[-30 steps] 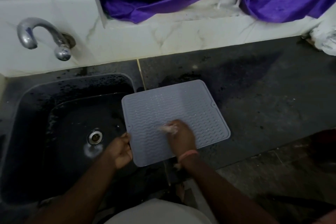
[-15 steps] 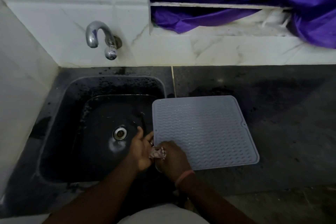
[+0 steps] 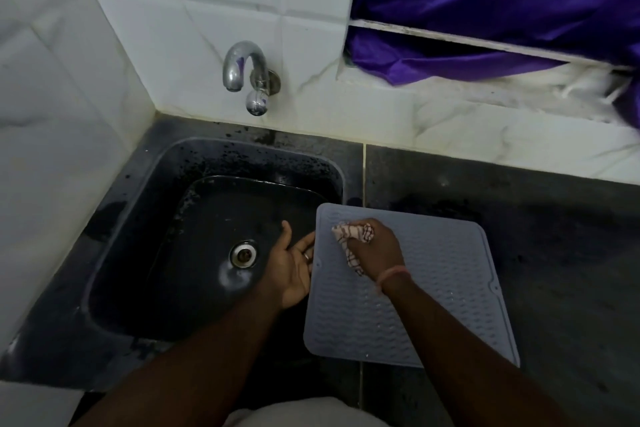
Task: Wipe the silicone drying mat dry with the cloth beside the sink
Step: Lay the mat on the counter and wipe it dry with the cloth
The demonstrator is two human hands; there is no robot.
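No readable brand or writing anywhere. Right hand (image 3: 375, 248) fisted around a bunched checked cloth (image 3: 353, 236), pressing it on the far-left part of the grey drying mat (image 3: 433, 288); most of the mat spreads out to the right of and nearer than that hand. Left hand (image 3: 292, 269) open, palm up, fingers at the mat's left edge, over the dark sink (image 3: 214, 218); whether they go under the edge is unclear. Right forearm hides the mat's near middle. Dim light blurs any droplets
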